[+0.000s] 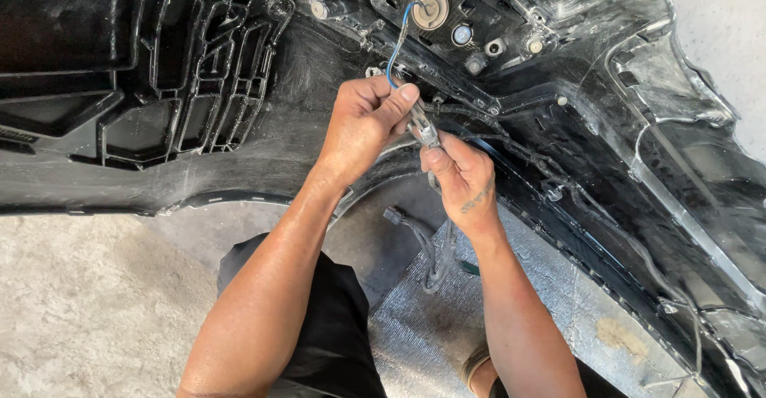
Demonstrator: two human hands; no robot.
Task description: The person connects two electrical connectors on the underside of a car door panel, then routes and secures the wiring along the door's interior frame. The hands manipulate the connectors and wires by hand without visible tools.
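Your left hand (363, 123) and right hand (461, 176) both pinch the grey connector (424, 131) at frame centre, its blue wire (396, 47) running up to the lamp socket (432, 7) in the black bumper (199, 71), connector seemingly not yet separated

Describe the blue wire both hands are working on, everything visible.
The blue wire is thin, with glossy plastic-looking insulation. It starts at the round tan lamp socket on the back of the black bumper shell, curves down and left, and runs into the left hand, pinched under the thumb. Below it a small grey connector bridges to the right hand, whose grip holds its lower end. The wire looks slack and intact; its far end is hidden by fingers.
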